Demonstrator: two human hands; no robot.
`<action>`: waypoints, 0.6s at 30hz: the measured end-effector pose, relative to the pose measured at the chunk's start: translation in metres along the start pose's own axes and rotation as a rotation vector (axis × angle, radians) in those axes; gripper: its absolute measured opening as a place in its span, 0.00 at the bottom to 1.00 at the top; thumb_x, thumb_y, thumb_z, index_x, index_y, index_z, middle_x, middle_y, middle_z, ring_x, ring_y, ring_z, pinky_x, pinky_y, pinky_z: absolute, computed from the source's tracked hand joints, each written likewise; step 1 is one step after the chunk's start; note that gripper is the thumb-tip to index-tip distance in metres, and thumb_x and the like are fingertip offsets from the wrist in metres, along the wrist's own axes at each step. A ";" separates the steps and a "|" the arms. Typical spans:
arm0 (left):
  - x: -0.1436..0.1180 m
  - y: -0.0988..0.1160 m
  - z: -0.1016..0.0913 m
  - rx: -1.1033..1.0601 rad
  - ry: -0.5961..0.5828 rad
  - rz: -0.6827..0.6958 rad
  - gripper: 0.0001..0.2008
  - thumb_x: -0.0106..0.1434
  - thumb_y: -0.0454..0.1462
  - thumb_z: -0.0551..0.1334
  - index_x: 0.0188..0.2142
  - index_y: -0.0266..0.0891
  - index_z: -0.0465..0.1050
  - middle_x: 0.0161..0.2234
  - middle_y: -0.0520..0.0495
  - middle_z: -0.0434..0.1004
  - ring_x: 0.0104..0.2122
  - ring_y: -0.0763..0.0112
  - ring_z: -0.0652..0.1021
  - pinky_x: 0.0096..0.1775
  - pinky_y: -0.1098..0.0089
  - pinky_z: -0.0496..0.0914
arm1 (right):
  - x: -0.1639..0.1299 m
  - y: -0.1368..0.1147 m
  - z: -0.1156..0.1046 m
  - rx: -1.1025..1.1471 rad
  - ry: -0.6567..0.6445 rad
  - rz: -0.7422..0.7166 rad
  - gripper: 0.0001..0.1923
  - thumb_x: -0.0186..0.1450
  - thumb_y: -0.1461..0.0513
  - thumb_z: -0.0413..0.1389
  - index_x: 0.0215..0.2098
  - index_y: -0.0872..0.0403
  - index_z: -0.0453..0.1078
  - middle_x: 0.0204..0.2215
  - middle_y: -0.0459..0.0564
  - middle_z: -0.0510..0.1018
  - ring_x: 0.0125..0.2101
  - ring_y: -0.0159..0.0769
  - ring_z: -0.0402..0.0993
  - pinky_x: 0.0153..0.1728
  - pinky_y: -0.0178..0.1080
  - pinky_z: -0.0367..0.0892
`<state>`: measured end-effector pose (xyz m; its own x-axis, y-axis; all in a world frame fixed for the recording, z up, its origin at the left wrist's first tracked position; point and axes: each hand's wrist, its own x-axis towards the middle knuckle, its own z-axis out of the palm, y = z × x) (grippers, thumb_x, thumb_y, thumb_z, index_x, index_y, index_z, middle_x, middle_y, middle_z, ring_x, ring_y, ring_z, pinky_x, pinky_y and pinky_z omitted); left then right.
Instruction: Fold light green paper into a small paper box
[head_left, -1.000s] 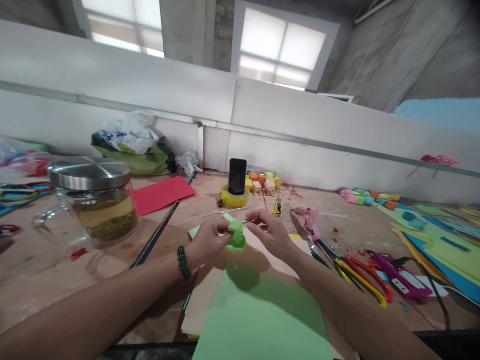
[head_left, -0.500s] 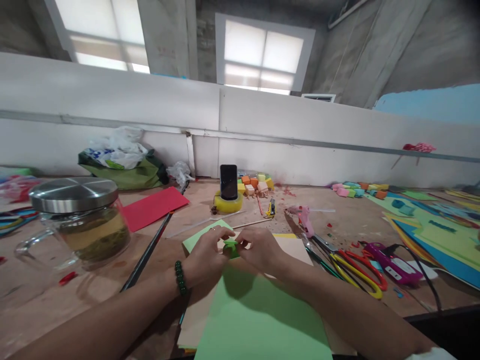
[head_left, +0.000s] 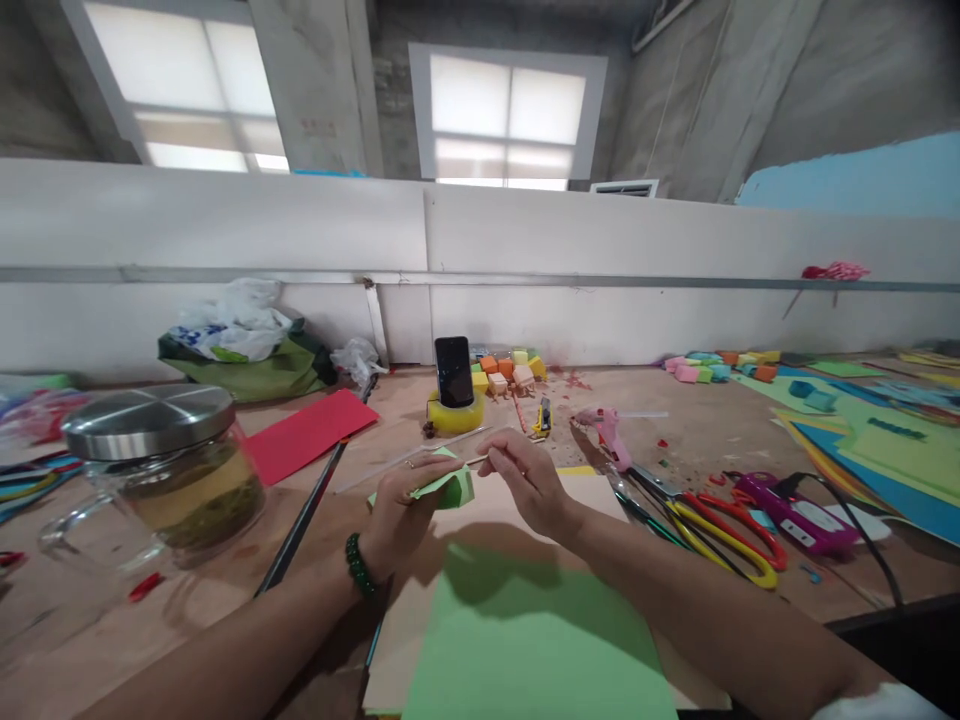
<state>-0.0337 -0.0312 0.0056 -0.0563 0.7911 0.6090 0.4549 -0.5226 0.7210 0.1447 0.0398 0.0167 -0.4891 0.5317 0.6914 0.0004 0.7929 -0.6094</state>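
Observation:
My left hand (head_left: pixel 401 505) is closed around a folded piece of light green paper (head_left: pixel 456 489), held just above the stacked sheets. Between the fingertips of my right hand (head_left: pixel 531 487) is a thin wooden stick (head_left: pixel 476 461), its tip reaching toward the folded paper. Whether the stick touches the paper I cannot tell. Below both hands lies a large light green sheet (head_left: pixel 532 640) on top of pale peach sheets (head_left: pixel 405 640).
At left stand a glass mug of tea (head_left: pixel 187 490) and a red sheet (head_left: pixel 311 435). A phone (head_left: pixel 453 372) leans on a yellow tape roll (head_left: pixel 457 415). To the right lie a pink glue gun (head_left: pixel 611 435), scissors (head_left: pixel 720 530), a box cutter (head_left: pixel 543 415) and a purple device (head_left: pixel 795 515).
My right hand has let go of the green paper and picked up the wooden stick from the table. The left hand keeps the paper, now turned and more opened out. The view has shifted slightly.

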 end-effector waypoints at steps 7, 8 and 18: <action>-0.004 0.002 0.004 -0.010 -0.007 0.061 0.12 0.64 0.44 0.59 0.38 0.45 0.81 0.37 0.43 0.82 0.40 0.61 0.79 0.44 0.61 0.73 | -0.003 0.004 0.008 0.043 -0.065 -0.104 0.05 0.66 0.60 0.52 0.35 0.52 0.69 0.33 0.50 0.73 0.32 0.33 0.72 0.30 0.34 0.70; -0.003 0.002 0.004 -0.002 -0.016 0.064 0.12 0.64 0.44 0.60 0.38 0.45 0.81 0.36 0.43 0.82 0.40 0.61 0.79 0.44 0.61 0.74 | -0.002 0.005 0.008 0.046 -0.064 -0.099 0.05 0.65 0.60 0.53 0.34 0.52 0.69 0.32 0.50 0.73 0.32 0.33 0.72 0.30 0.34 0.71; -0.001 0.011 0.010 0.002 -0.187 -0.069 0.10 0.60 0.39 0.61 0.26 0.40 0.79 0.31 0.43 0.79 0.36 0.62 0.76 0.38 0.65 0.71 | -0.003 -0.013 0.008 -0.210 -0.124 -0.020 0.08 0.53 0.64 0.62 0.32 0.53 0.72 0.31 0.48 0.75 0.33 0.37 0.72 0.35 0.38 0.67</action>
<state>-0.0200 -0.0343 0.0098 0.0785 0.8703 0.4862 0.4572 -0.4648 0.7582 0.1389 0.0259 0.0193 -0.5942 0.4852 0.6415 0.1646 0.8540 -0.4935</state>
